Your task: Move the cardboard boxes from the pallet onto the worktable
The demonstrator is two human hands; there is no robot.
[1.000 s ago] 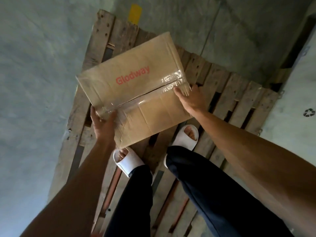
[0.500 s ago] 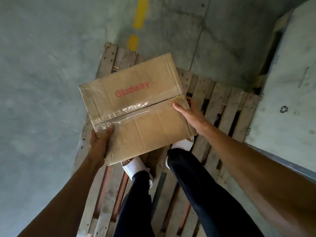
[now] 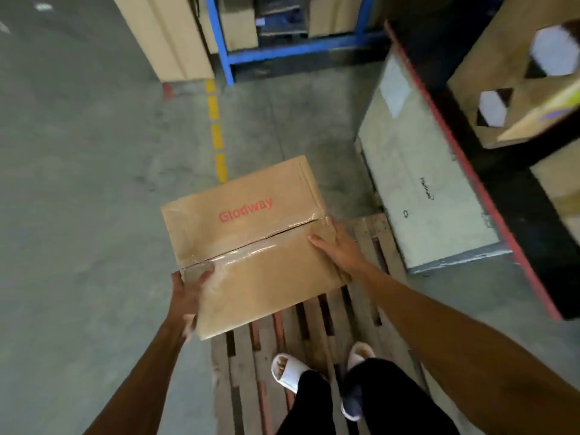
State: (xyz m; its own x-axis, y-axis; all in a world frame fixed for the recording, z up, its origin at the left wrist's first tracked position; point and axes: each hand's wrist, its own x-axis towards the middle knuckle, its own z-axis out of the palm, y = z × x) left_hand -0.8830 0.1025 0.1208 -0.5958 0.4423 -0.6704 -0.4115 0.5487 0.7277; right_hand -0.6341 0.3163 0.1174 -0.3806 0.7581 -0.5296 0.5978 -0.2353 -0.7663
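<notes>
Cardboard, taped and printed "Glodway": the box (image 3: 251, 246) is held in the air over the front edge of the wooden pallet (image 3: 314, 340), pressed between both hands, left hand (image 3: 188, 288) at its near-left corner, right hand (image 3: 337, 246) flat on its right edge. Glossy tape under the left fingers could let it slip. Gaps between slats could catch the white slippers (image 3: 287, 372) while stepping off toward the counter (image 3: 489, 196).

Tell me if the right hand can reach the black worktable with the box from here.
Probably yes. The right hand grips the Glodway box with the left hand, and the worktable lies just to the right; only the pale crate stands low beside it.
</notes>
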